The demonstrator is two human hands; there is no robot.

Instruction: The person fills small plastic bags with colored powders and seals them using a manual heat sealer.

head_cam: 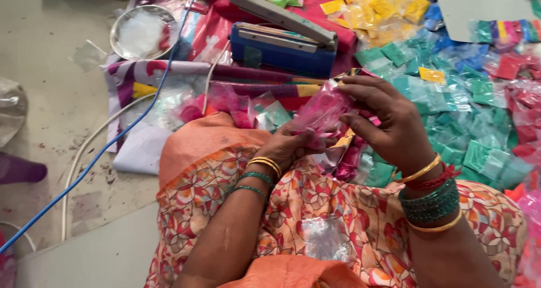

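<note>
Nearest to us, on our lap, lies a small clear plastic bag on the orange flowered cloth. At the far left a steel bowl holding clear bags sits on the floor, and a blue cable and a white cable run across that floor towards us. Further right, beyond our knees, a blue heat sealer stands with its arm raised. Our left hand, with yellow and green bangles at the wrist, has its fingers closed on the near end of a pink packet, which we hold up over our lap, just in front of the sealer. Our right hand grips the packet's far end, thumb and fingers pinching its top edge. Between and under our hands more pink packets lie in a heap. On the right, green packets spread wide over the floor, with yellow packets at the far side and red packets at the right edge.
</note>
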